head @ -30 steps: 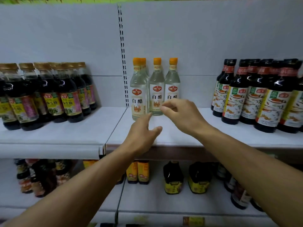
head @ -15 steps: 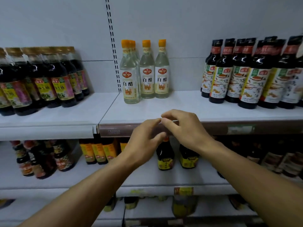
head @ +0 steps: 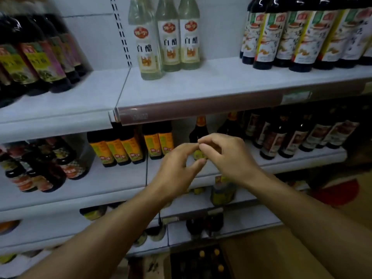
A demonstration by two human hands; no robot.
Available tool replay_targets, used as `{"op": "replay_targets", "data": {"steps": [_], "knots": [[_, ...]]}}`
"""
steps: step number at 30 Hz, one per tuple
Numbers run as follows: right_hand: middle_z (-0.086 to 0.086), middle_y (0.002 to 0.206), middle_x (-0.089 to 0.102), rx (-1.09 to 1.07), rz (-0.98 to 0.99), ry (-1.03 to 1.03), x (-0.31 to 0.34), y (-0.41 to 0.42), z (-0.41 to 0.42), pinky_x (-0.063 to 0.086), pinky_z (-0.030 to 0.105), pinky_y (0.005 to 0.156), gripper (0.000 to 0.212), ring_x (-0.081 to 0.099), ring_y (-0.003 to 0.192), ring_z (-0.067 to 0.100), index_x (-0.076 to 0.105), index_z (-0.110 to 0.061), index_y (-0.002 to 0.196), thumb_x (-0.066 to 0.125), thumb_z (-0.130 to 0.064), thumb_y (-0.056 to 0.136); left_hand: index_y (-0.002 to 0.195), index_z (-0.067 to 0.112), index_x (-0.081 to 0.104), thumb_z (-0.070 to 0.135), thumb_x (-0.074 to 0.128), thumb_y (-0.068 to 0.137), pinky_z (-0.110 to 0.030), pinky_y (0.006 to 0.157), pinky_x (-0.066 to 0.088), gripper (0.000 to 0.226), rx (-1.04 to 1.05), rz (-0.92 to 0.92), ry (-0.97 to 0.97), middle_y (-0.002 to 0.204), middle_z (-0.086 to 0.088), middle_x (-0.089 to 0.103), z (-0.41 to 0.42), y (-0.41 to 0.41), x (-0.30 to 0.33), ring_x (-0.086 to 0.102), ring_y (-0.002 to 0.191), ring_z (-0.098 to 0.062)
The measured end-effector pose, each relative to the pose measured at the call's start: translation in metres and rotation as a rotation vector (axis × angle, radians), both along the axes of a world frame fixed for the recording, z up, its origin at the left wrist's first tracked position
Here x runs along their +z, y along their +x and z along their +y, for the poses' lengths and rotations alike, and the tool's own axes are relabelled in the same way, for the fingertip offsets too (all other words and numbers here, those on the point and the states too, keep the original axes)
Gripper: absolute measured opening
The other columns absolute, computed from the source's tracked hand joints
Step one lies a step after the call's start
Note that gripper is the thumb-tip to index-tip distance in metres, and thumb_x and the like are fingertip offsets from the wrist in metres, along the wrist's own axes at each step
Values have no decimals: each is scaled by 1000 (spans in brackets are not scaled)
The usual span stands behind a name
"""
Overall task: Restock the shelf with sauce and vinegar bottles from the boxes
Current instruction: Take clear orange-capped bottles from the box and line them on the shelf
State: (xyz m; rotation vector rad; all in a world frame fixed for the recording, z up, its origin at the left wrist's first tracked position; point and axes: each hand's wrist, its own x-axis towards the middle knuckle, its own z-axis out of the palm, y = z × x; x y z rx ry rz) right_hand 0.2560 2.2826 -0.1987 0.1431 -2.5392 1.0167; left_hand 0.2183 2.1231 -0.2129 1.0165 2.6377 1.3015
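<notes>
Three clear white vinegar bottles (head: 171, 37) stand at the back of the upper shelf (head: 201, 87), with bare shelf in front of them. Dark sauce bottles with pale labels (head: 302, 37) fill the shelf's right side. My left hand (head: 177, 168) and my right hand (head: 227, 158) hover together in front of the middle shelf. Their fingers are loosely curled, the fingertips meet, and neither holds anything. At the bottom, an opened box (head: 201, 262) shows dark bottles with yellow caps.
Dark bottles with green and pink labels (head: 40, 57) crowd the upper shelf's left bay. Orange-labelled bottles (head: 120, 148) and other dark bottles line the middle shelf (head: 100, 184). A red object (head: 338, 192) lies on the floor at right.
Both hands came back from the vinegar bottles and dropped below the upper shelf's edge, staying close together. The view tilted down, bringing the lower shelves and the box into sight.
</notes>
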Motion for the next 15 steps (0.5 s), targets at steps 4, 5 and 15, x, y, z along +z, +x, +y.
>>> {"op": "replay_targets", "data": {"steps": [4,5,15], "knots": [[-3,103,69,-40,-75,-2,-36,17,-5,50,26,81,20,61,94,7,69,-16,111,57,-22,96,136,34,54,33,57,97,-20,102,41,39,-47,-89,-22,135,16,57,-5,8,-37,48,121,3],[-1,103,70,-62,-86,0,-45,20,-5,50,28,81,20,61,95,9,69,-15,111,58,-22,96,135,35,55,34,58,97,-24,102,43,38,-51,-105,-27,134,15,57,-5,10,-45,48,120,3],[4,95,72,-143,-229,-27,-148,55,-6,49,26,75,16,63,87,13,72,-10,103,60,-15,94,134,27,59,25,61,96,-6,97,40,38,-141,-321,-97,134,15,57,-6,34,-139,51,116,6]]}}
